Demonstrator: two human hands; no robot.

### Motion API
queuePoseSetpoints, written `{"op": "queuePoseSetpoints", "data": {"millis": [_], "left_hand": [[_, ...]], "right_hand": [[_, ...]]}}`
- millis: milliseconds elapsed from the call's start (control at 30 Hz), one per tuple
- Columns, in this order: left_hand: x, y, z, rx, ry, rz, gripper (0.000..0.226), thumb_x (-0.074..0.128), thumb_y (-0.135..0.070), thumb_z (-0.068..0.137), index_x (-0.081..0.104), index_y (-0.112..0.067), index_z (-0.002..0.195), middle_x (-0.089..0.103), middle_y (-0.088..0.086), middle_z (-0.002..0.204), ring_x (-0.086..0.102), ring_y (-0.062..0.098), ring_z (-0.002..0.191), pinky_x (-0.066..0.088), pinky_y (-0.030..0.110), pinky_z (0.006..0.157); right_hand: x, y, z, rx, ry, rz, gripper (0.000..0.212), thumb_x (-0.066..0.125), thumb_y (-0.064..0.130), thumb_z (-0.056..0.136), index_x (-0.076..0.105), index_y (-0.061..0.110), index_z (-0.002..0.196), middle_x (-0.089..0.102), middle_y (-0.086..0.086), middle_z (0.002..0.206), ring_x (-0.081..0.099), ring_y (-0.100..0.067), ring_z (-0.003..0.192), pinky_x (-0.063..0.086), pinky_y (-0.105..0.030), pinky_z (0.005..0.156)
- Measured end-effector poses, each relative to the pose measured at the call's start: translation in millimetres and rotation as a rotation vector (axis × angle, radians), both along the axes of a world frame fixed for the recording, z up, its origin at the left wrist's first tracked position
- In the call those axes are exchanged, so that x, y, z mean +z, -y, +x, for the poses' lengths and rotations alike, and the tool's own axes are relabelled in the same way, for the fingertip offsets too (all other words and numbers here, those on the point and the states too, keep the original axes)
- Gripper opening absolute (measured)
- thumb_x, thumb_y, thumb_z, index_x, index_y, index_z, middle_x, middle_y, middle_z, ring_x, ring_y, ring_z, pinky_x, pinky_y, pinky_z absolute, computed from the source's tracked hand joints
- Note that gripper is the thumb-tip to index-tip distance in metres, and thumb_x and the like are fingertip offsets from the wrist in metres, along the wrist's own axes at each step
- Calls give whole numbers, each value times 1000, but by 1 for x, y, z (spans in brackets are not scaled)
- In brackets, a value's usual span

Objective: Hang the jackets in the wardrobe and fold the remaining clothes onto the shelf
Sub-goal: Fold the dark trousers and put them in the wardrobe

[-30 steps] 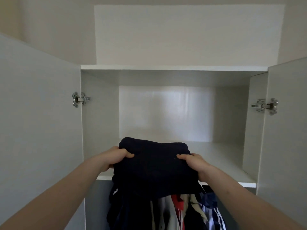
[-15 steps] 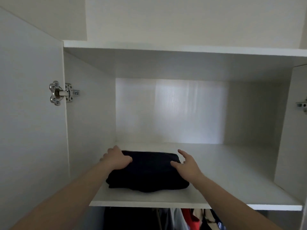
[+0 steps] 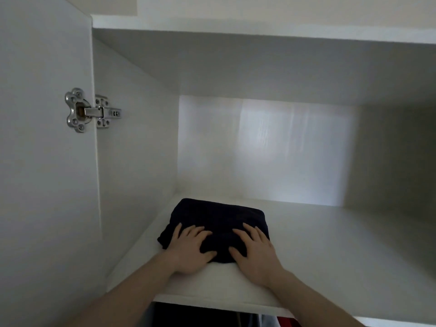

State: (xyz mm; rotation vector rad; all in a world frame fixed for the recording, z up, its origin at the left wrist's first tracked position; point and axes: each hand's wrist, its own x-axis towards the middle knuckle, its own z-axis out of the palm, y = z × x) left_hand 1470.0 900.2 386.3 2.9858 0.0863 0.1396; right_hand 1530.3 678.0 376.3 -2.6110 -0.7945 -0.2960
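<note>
The folded dark garment (image 3: 218,226) lies on the shelf (image 3: 330,256) by the left wall, long axis running left-right, with the left hand (image 3: 190,250) and right hand (image 3: 256,252) pressing flat, fingers relaxed, on its near edge.

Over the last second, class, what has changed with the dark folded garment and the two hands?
The dark folded garment went from held at the shelf's front edge to lying further in, near the left wall. The left hand and right hand let go their grip and now press flat on it. The wardrobe door hinge stayed open.
</note>
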Motion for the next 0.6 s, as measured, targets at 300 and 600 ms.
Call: {"op": "queuePoseSetpoints", "data": {"millis": [300,600], "left_hand": [[-3,-39,78,102,23,-10,61,29,-61,102,23,-37,158,14,-9,169,2,16,156,-19,47,121],[-22,-65,139,138,191,-40,58,30,-62,101,31,-38,154,24,-12,165,10,13,155,-16,44,123]], "right_hand": [[0,-58,62,-58,-17,16,59,38,63,99,30,43,154,13,10,169,3,-23,157,9,-44,126],[-3,-95,106,-240,129,24,58,39,61,98,32,44,153,19,-3,161,17,-30,146,14,-47,122]]}}
